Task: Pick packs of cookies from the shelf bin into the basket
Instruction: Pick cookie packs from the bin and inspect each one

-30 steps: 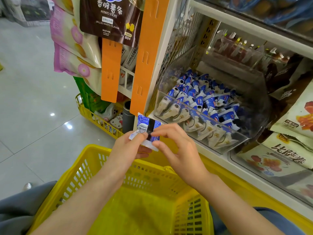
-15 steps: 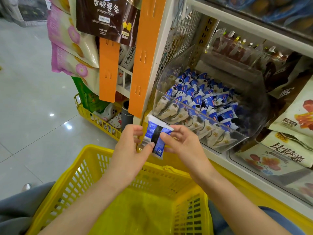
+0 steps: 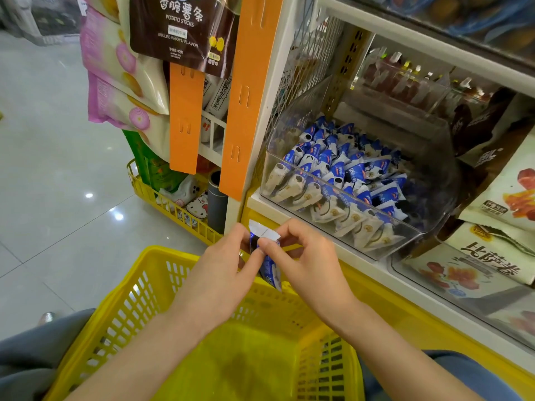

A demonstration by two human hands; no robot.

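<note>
1. The middle of the pack (image 3: pixel 270 270) is covered by the fingers of the left hand (image 3: pixel 228 264) and the right hand (image 3: pixel 307 256); its print cannot be read.
2. The near side of the basket (image 3: pixel 153 256) is cut off by the lower edge, and part of its floor is hidden under both forearms.
3. In the bin (image 3: pixel 341 190), the lower packs (image 3: pixel 341 166) are buried under others; their lettering is too small to be read.
4. The potato-stick bag (image 3: pixel 179 27) is cut off by the top edge.
5. The top-shelf goods (image 3: pixel 463 15) are blurred.
</note>
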